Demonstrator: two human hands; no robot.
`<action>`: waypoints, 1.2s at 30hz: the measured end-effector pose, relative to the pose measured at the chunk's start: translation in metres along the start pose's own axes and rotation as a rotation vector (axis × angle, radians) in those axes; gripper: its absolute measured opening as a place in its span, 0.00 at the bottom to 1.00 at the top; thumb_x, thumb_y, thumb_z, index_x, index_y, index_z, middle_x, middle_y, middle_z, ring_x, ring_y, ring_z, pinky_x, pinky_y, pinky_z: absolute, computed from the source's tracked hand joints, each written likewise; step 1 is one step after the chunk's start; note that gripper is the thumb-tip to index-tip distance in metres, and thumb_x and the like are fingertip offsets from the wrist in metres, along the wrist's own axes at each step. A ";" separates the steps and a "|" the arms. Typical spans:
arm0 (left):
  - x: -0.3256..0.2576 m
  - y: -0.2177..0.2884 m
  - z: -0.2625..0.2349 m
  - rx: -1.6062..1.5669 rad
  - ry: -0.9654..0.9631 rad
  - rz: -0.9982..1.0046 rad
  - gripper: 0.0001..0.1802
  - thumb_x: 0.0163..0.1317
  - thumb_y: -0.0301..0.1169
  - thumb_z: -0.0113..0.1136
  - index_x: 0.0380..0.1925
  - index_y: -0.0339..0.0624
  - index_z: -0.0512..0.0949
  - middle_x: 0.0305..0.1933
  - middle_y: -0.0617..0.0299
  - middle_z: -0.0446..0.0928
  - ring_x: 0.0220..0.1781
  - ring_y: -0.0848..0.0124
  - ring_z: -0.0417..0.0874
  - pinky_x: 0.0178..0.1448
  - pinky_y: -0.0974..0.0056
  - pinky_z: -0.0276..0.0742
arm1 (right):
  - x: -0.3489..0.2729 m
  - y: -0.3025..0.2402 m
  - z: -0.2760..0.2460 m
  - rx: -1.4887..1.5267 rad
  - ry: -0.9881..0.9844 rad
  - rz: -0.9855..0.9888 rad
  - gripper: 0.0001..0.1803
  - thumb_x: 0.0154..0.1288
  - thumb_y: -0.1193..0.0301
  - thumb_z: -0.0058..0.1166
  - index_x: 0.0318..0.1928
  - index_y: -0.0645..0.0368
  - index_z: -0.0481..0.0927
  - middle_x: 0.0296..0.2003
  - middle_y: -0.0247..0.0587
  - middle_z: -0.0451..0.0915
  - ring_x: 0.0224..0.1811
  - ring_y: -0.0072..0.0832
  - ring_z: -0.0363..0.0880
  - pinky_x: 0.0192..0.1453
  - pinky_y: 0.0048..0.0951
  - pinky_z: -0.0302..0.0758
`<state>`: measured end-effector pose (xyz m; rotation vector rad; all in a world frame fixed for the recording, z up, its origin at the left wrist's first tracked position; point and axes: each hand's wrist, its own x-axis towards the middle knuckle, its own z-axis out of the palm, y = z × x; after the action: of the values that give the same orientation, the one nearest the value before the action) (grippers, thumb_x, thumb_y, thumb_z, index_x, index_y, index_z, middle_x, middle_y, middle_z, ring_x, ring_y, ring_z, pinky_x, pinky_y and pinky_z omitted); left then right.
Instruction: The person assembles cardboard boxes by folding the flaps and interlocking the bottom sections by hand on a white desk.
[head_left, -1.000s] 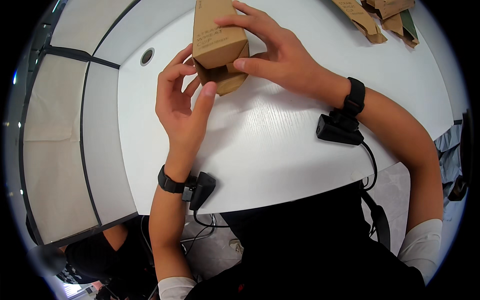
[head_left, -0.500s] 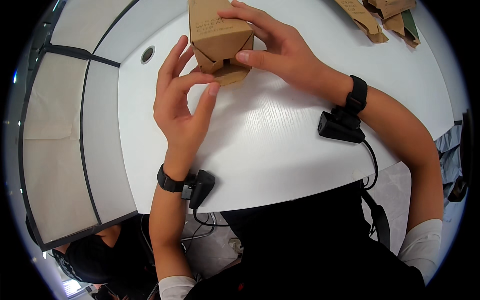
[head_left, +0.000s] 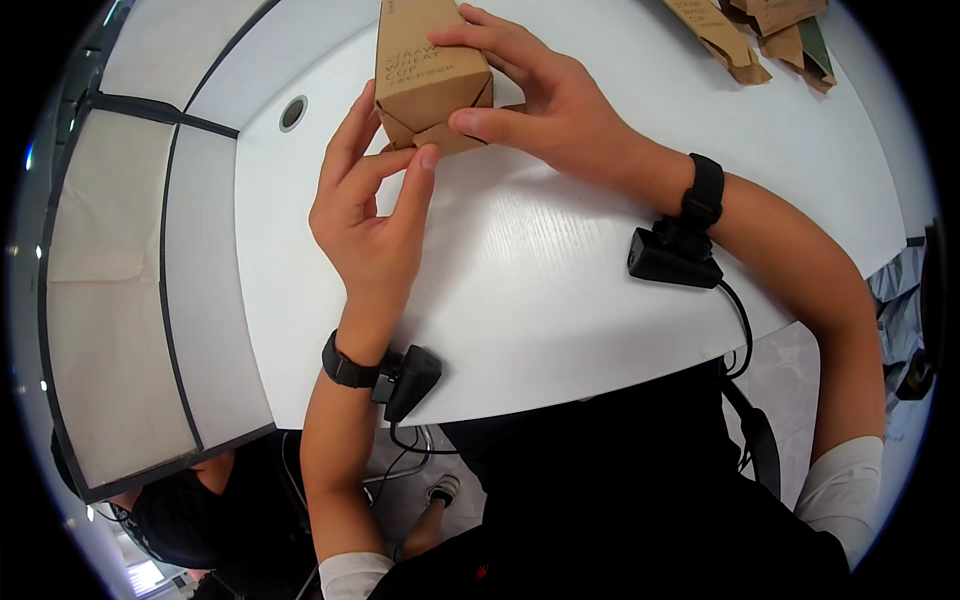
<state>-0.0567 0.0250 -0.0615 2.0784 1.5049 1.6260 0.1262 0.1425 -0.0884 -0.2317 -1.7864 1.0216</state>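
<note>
One tan oblong cardboard box likely needed gentle, even pressure: the left hand pinched its near flap, the right hand braced its right side.

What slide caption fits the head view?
Right hand holding the box, left hand at its near end, white table beneath.

We look down from the head through one wide fisheye view, facing the white table from its near edge, close above our black shirt, left hand and right hand farther off.
</note>
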 end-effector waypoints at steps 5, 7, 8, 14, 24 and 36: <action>0.001 -0.002 0.003 -0.062 0.020 -0.085 0.02 0.64 0.22 0.69 0.34 0.35 0.85 0.72 0.45 0.71 0.73 0.50 0.75 0.71 0.52 0.77 | -0.004 -0.001 0.002 -0.047 0.007 0.013 0.38 0.63 0.63 0.73 0.72 0.42 0.72 0.79 0.56 0.49 0.79 0.50 0.60 0.65 0.41 0.85; 0.001 -0.003 0.004 -0.078 0.026 -0.106 0.02 0.64 0.22 0.69 0.33 0.36 0.84 0.72 0.46 0.71 0.73 0.50 0.74 0.71 0.52 0.77 | -0.005 -0.003 0.004 -0.077 0.007 0.016 0.38 0.62 0.65 0.73 0.72 0.42 0.72 0.79 0.56 0.49 0.78 0.50 0.60 0.64 0.40 0.86; 0.001 -0.003 0.005 -0.083 0.021 -0.119 0.02 0.64 0.21 0.69 0.32 0.36 0.84 0.72 0.46 0.71 0.73 0.51 0.75 0.71 0.52 0.77 | -0.005 -0.003 0.004 -0.105 0.007 0.017 0.39 0.60 0.67 0.73 0.72 0.42 0.72 0.79 0.57 0.48 0.78 0.51 0.61 0.64 0.40 0.86; 0.005 -0.006 0.008 -0.090 0.017 -0.135 0.04 0.63 0.20 0.67 0.29 0.35 0.82 0.71 0.48 0.71 0.71 0.53 0.76 0.70 0.52 0.77 | -0.004 0.000 -0.001 -0.109 -0.020 0.021 0.41 0.60 0.70 0.71 0.73 0.41 0.70 0.79 0.54 0.50 0.79 0.51 0.58 0.65 0.41 0.85; 0.003 -0.011 0.007 -0.078 0.021 -0.098 0.04 0.63 0.20 0.68 0.29 0.36 0.82 0.71 0.50 0.70 0.70 0.56 0.76 0.70 0.53 0.77 | 0.001 -0.015 -0.010 -0.006 -0.156 0.191 0.42 0.65 0.69 0.70 0.76 0.53 0.64 0.79 0.63 0.42 0.83 0.54 0.46 0.68 0.40 0.82; 0.001 -0.009 0.000 -0.194 0.125 -0.036 0.09 0.62 0.20 0.72 0.41 0.35 0.81 0.66 0.43 0.75 0.67 0.54 0.80 0.67 0.53 0.84 | 0.000 -0.023 -0.008 -0.065 -0.233 0.124 0.54 0.63 0.72 0.70 0.81 0.49 0.48 0.79 0.60 0.39 0.83 0.56 0.41 0.73 0.46 0.78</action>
<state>-0.0625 0.0303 -0.0667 1.8702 1.3478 1.8383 0.1398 0.1329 -0.0705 -0.2755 -2.0390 1.1155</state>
